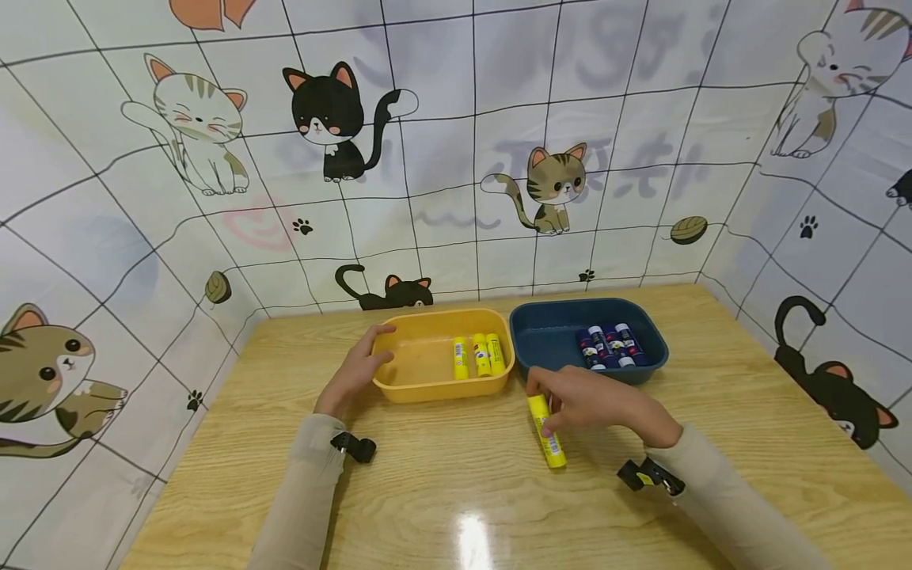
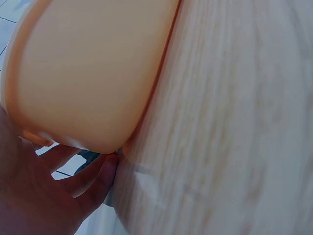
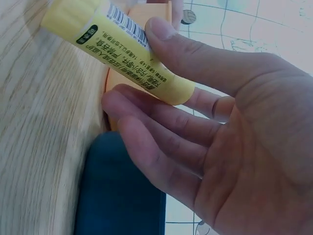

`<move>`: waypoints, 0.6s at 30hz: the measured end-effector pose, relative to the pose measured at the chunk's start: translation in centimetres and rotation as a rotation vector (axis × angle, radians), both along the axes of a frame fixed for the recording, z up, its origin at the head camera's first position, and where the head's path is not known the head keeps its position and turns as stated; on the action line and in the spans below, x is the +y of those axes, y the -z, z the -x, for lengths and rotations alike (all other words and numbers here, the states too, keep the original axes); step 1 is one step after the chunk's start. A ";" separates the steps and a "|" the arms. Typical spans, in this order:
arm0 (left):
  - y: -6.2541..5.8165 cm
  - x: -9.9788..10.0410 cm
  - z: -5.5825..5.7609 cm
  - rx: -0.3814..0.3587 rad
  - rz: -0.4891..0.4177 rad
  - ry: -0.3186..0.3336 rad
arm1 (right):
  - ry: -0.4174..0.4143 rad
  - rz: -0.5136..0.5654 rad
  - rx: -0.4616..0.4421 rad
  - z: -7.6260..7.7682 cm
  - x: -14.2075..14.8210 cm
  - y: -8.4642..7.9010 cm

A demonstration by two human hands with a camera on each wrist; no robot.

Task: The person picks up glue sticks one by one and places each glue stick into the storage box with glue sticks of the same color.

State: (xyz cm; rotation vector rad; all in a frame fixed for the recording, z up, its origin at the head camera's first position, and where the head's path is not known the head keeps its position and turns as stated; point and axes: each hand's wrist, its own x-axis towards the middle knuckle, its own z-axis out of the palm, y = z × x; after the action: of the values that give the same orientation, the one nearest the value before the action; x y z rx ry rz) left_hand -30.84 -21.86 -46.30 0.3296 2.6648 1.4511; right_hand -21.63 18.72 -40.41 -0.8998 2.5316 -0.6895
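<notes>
My right hand [image 1: 580,400] pinches a yellow glue stick [image 1: 547,435] between thumb and fingers, tilted above the table in front of the two bins. In the right wrist view, the glue stick [image 3: 122,49] shows a barcode and printed text, with the thumb on its side. At the far left, my left hand [image 1: 356,366] grips the end of a yellow bin [image 1: 420,392], its fingertips over the rim. The left wrist view shows the fingers [image 2: 95,183] against that bin's end. Three yellow glue sticks [image 1: 482,355] lie at the right inside it.
A dark blue bin [image 1: 541,317] stands against the yellow bin's right side, with several dark blue tubes [image 1: 613,347] with white ends inside it. Both are near the back of the wooden table [image 1: 427,475]. A cat-printed cloth [image 1: 456,158] encloses the back and sides.
</notes>
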 end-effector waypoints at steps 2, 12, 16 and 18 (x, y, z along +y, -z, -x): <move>0.0 0.0 0.0 0.001 -0.001 0.002 | -0.007 0.009 -0.007 0.0 -0.1 -0.1; 0.2 -0.2 0.0 0.017 0.002 0.012 | -0.066 0.047 -0.029 -0.1 -0.2 -0.1; 0.3 -0.3 0.1 0.030 -0.001 0.025 | -0.079 0.043 -0.022 -0.2 -0.1 -0.3; 0.3 -0.3 0.1 0.030 -0.008 0.025 | -0.091 0.043 -0.016 -0.2 -0.1 -0.4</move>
State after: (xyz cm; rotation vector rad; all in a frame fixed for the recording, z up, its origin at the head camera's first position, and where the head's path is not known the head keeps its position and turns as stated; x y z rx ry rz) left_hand -30.97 -22.14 -46.62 0.3869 2.6685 1.4616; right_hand -21.42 18.62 -40.06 -1.0134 2.4529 -0.7226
